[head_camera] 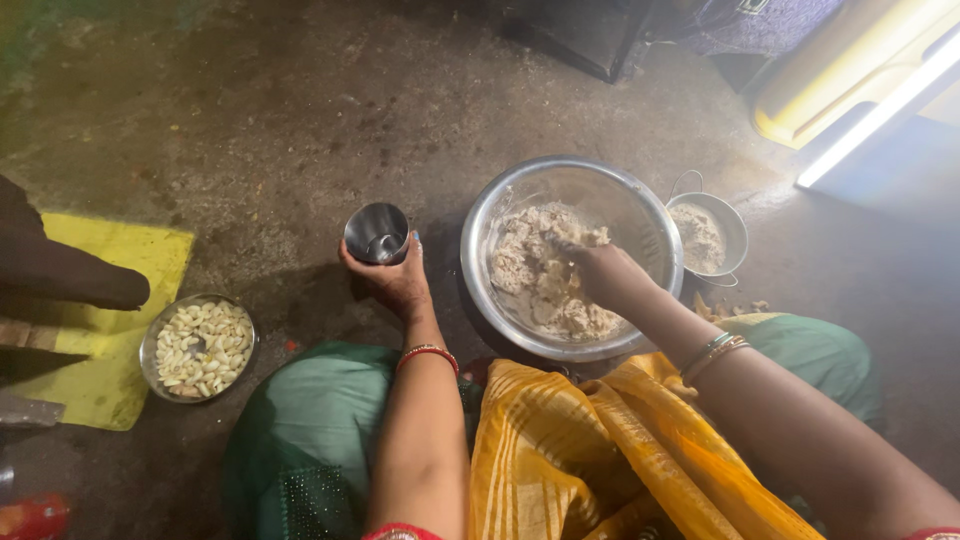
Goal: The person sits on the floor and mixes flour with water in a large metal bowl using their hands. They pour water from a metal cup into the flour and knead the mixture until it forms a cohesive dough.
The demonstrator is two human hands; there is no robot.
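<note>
My left hand (395,280) grips a small steel cup (376,233) standing on the dark floor, left of a large steel bowl (640,215). The bowl holds crumbly, pale dough (530,270). My right hand (600,272) is inside the bowl, fingers pressed into the dough and coated with it. Bangles circle both wrists. My knees, in green cloth with a yellow drape, sit just below the bowl.
A small handled steel pan (735,225) with flour stands right of the big bowl. A steel bowl of peeled garlic cloves (198,347) rests at the left on a yellow mat (105,300). A bright lamp (880,110) lies at the upper right.
</note>
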